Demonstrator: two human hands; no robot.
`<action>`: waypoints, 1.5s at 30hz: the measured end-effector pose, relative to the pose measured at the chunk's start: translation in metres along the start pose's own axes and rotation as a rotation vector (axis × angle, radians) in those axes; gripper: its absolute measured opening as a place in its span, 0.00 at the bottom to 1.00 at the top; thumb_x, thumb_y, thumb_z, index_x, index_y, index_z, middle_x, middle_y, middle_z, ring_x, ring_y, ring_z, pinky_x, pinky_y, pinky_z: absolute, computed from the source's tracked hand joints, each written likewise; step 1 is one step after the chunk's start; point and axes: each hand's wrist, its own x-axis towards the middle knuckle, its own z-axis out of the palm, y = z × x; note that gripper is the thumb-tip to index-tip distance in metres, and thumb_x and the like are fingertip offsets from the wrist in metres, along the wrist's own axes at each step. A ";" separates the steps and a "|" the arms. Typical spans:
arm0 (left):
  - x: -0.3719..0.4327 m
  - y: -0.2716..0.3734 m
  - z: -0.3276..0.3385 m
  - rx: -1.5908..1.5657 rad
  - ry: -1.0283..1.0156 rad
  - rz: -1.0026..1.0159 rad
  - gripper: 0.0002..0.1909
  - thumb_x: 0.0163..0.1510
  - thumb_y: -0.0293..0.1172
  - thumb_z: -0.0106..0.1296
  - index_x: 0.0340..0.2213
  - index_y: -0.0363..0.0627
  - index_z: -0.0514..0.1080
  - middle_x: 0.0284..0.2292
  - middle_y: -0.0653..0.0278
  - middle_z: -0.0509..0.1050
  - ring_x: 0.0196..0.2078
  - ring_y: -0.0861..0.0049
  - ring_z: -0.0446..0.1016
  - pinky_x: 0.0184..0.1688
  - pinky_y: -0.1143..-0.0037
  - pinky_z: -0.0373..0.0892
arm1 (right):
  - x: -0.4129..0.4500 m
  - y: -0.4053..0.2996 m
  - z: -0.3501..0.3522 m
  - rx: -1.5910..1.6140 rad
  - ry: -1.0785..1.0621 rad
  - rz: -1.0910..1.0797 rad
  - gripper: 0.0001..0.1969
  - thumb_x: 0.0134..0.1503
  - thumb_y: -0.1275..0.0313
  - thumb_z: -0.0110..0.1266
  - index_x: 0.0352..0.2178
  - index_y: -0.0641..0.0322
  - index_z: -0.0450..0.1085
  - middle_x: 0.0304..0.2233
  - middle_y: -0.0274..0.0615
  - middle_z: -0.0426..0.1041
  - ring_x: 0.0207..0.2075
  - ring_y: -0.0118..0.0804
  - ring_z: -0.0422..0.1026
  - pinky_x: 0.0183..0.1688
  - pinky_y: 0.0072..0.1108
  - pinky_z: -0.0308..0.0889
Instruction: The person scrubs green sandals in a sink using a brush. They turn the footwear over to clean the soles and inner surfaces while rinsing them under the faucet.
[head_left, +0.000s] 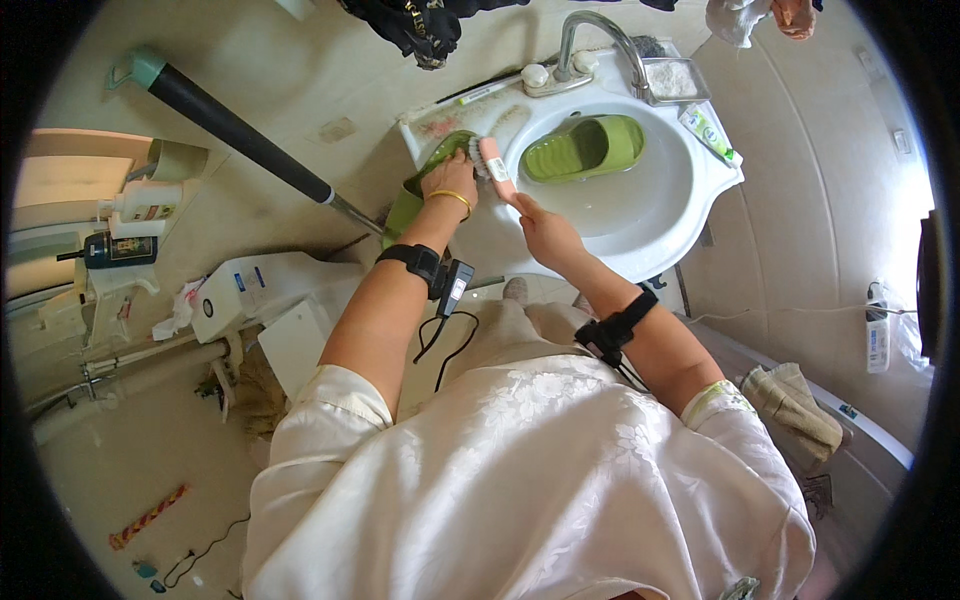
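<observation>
My left hand (450, 180) grips a green slipper (403, 211) at the left edge of the white washbasin (495, 251); hand and wrist cover part of it. In my right hand (551, 236) is the handle of a pink scrubbing brush (495, 161). Its pale bristles face the slipper, close by my left fingers; whether they touch it I cannot tell. A second green slipper (585, 148) rests inside the bowl, towards its back left, with a little cloudy water below it.
A chrome faucet (604, 22) arches over the basin's back. Right of it stand a metal tray of white powder (670, 79) and a green-and-white tube (706, 131). A long black-handled pole (240, 135) leans at left above a white toilet (251, 289). Cables hang from my wrist straps.
</observation>
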 end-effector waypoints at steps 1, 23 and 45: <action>-0.003 -0.001 -0.006 0.034 -0.052 0.060 0.22 0.53 0.37 0.46 0.50 0.52 0.64 0.56 0.63 0.58 0.57 0.72 0.58 0.52 0.69 0.63 | -0.003 0.005 -0.001 0.107 0.044 -0.072 0.21 0.58 0.67 0.39 0.54 0.52 0.56 0.34 0.57 0.72 0.36 0.53 0.72 0.37 0.36 0.66; -0.074 -0.028 0.016 -0.296 0.219 -0.096 0.49 0.30 0.46 0.65 0.53 0.49 0.53 0.45 0.46 0.60 0.47 0.49 0.63 0.47 0.61 0.65 | -0.024 0.071 -0.245 -0.413 0.528 0.297 0.18 0.52 0.75 0.44 0.46 0.50 0.67 0.33 0.52 0.73 0.36 0.50 0.73 0.38 0.33 0.67; -0.068 -0.008 0.015 -0.248 0.181 0.009 0.37 0.34 0.53 0.61 0.47 0.51 0.68 0.56 0.56 0.55 0.56 0.48 0.52 0.57 0.61 0.54 | -0.090 0.093 -0.205 0.911 0.154 0.412 0.21 0.56 0.65 0.49 0.48 0.67 0.64 0.21 0.33 0.65 0.14 0.18 0.56 0.13 0.10 0.50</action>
